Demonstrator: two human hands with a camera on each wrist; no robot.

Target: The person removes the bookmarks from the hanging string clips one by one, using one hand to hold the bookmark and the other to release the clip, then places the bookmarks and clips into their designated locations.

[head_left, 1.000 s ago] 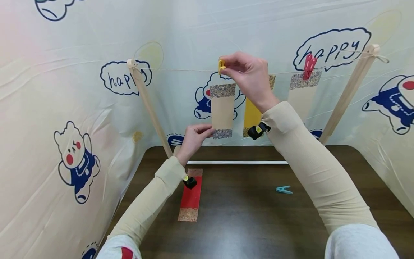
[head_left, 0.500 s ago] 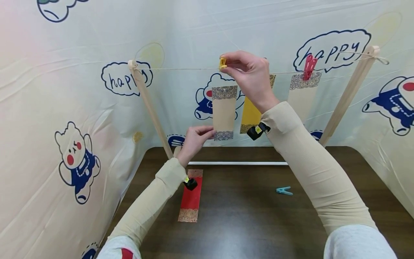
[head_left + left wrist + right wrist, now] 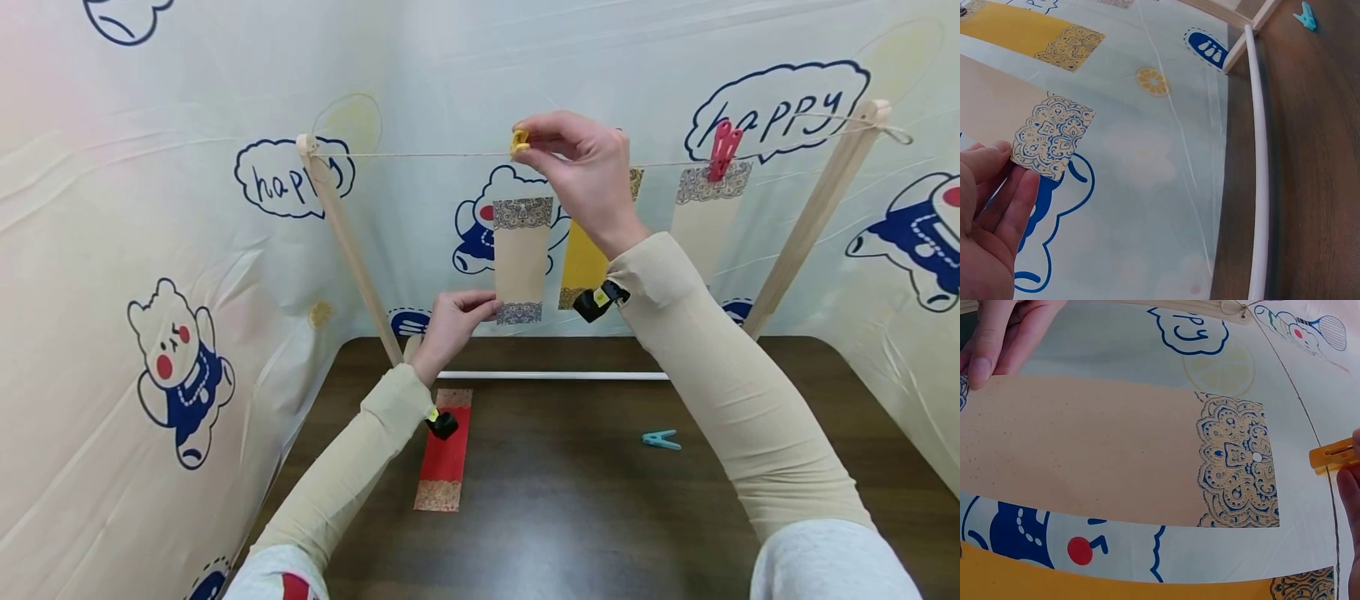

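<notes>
**Beige strip: clip at string, strip not yet hung**

The beige strip (image 3: 519, 258) stands upright at frame centre, its top edge below the string (image 3: 420, 155). The left hand (image 3: 452, 323) pinches its lower corner. The right hand (image 3: 581, 171) pinches the yellow clip (image 3: 519, 140) at the string, above the strip. Judged done: yellow strip (image 3: 581, 265) and a beige strip under the red clip (image 3: 723, 148) hang at right. Judged left: red strip (image 3: 444, 450) and blue clip (image 3: 661, 439) on the table (image 3: 570, 500), lower frame.
</notes>
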